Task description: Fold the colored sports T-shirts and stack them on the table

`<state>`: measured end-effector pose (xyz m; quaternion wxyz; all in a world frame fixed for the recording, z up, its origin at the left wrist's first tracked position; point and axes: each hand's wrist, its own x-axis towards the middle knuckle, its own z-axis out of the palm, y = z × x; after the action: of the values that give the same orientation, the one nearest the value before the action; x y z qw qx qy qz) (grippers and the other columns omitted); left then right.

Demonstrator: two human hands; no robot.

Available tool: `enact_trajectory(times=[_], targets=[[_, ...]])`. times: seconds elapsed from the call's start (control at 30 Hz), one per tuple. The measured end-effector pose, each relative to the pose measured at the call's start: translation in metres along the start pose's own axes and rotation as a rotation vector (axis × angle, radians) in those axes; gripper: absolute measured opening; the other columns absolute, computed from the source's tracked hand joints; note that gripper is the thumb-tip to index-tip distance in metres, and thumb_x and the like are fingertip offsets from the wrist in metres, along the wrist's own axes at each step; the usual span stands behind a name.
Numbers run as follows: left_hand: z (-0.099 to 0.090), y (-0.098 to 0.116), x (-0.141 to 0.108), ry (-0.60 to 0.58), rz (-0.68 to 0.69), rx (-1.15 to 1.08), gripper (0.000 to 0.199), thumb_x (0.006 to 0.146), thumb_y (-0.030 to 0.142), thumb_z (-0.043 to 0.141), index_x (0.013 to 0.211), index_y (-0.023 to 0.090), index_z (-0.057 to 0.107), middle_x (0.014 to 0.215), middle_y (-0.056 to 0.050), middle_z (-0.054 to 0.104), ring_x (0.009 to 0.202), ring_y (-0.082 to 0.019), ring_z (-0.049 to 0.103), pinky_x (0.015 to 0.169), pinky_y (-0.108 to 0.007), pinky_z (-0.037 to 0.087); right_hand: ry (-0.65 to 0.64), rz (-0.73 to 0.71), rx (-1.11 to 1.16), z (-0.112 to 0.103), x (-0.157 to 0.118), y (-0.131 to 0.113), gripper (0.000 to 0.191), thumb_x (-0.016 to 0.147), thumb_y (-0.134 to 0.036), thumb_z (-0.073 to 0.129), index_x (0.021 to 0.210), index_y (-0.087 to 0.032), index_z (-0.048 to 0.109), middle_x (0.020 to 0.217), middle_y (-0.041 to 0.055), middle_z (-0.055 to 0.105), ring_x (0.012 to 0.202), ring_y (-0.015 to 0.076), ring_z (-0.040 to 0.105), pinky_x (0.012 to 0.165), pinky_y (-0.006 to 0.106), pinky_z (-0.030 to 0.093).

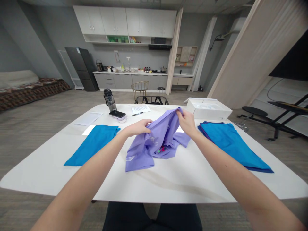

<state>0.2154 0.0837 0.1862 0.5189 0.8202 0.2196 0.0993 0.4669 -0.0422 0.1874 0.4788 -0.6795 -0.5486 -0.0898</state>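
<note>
Both hands pinch the purple shirt at its upper edge: left hand on its left side, right hand lifting its top; the rest lies crumpled on the bench.

Crumpled lilac shirt, mid-table

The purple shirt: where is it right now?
In the head view the purple shirt is at the table's centre, gripped by the left hand and right hand, between the blue cloth and the blue stack.
</note>
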Motion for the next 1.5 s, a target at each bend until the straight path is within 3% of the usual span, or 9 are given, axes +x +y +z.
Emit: enact_trajectory(times=[0.17,0.4,0.6,0.83,1.03,1.13,1.23,1.33,1.5], targets=[[-0.017,-0.01,-0.002,0.201,0.126,0.148,0.035,0.069,0.021,0.061,0.102,0.022,0.074,0.103,-0.003,0.073,0.098,-0.025,0.065,0.084,-0.03,0.049,0.13,0.011,-0.135,-0.02,0.032,0.012,0.037,0.096,-0.045,0.05,0.07,-0.021,0.057,0.067,0.0034,0.06,0.066,0.02,0.051,0.064,0.032,0.033],[-0.03,0.02,-0.004,0.777,0.296,-0.095,0.031,0.086,0.043,0.054,0.086,0.018,0.07,0.088,-0.002,0.069,0.086,-0.018,0.058,0.08,-0.025,0.043,0.228,-0.016,-0.19,-0.062,0.043,-0.006,0.04,0.097,-0.051,0.05,0.075,-0.02,0.063,0.071,0.0049,0.065,0.069,0.0207,0.055,0.065,0.03,0.034],[-0.037,0.095,-0.031,1.045,0.425,-0.044,0.041,0.093,0.053,0.05,0.075,0.018,0.062,0.069,0.001,0.056,0.07,-0.014,0.045,0.063,-0.023,0.032,0.382,-0.136,-0.273,-0.115,0.046,-0.068,0.044,0.102,-0.056,0.043,0.088,-0.021,0.065,0.075,0.0056,0.066,0.071,0.0221,0.058,0.066,0.029,0.034],[-0.049,0.207,-0.07,1.219,0.648,0.244,0.03,0.095,0.04,0.055,0.075,0.018,0.06,0.07,-0.002,0.058,0.077,-0.016,0.054,0.071,-0.024,0.037,0.541,-0.319,-0.432,-0.196,0.067,-0.135,0.046,0.105,-0.056,0.038,0.093,-0.019,0.063,0.076,0.0074,0.063,0.077,0.0246,0.061,0.069,0.031,0.035],[-0.074,0.247,-0.07,1.256,0.617,0.54,0.026,0.098,0.038,0.052,0.087,0.018,0.063,0.085,-0.006,0.068,0.095,-0.021,0.063,0.087,-0.029,0.043,0.476,-0.37,-0.615,-0.229,0.092,-0.153,0.055,0.107,-0.057,0.027,0.099,-0.015,0.062,0.087,0.0114,0.068,0.089,0.0262,0.063,0.073,0.032,0.036],[-0.082,0.234,-0.054,1.218,0.486,0.666,0.031,0.101,0.043,0.047,0.093,0.019,0.065,0.094,-0.009,0.071,0.102,-0.025,0.064,0.092,-0.032,0.044,0.366,-0.301,-0.72,-0.212,0.104,-0.133,0.055,0.108,-0.055,0.026,0.103,-0.014,0.062,0.094,0.0148,0.07,0.093,0.0285,0.063,0.073,0.032,0.036],[-0.086,0.192,-0.022,1.127,0.33,0.772,0.035,0.101,0.046,0.043,0.1,0.02,0.065,0.101,-0.011,0.072,0.106,-0.027,0.064,0.092,-0.034,0.045,0.207,-0.232,-0.802,-0.167,0.106,-0.091,0.052,0.107,-0.052,0.028,0.106,-0.013,0.062,0.098,0.0162,0.071,0.092,0.0293,0.064,0.072,0.032,0.036],[-0.081,0.118,0.018,0.958,0.156,0.835,0.038,0.102,0.048,0.039,0.104,0.021,0.066,0.104,-0.011,0.073,0.104,-0.027,0.066,0.09,-0.035,0.047,-0.005,-0.179,-0.856,-0.103,0.091,-0.034,0.049,0.107,-0.052,0.03,0.105,-0.016,0.064,0.097,0.0145,0.073,0.089,0.0283,0.067,0.069,0.03,0.036],[-0.043,-0.041,0.07,0.604,-0.095,0.844,0.043,0.104,0.047,0.031,0.108,0.02,0.064,0.104,-0.013,0.074,0.101,-0.026,0.069,0.087,-0.034,0.049,-0.424,-0.118,-0.867,0.005,0.028,0.066,0.046,0.109,-0.049,0.029,0.111,-0.019,0.064,0.098,0.0115,0.074,0.089,0.0257,0.07,0.07,0.029,0.038]])
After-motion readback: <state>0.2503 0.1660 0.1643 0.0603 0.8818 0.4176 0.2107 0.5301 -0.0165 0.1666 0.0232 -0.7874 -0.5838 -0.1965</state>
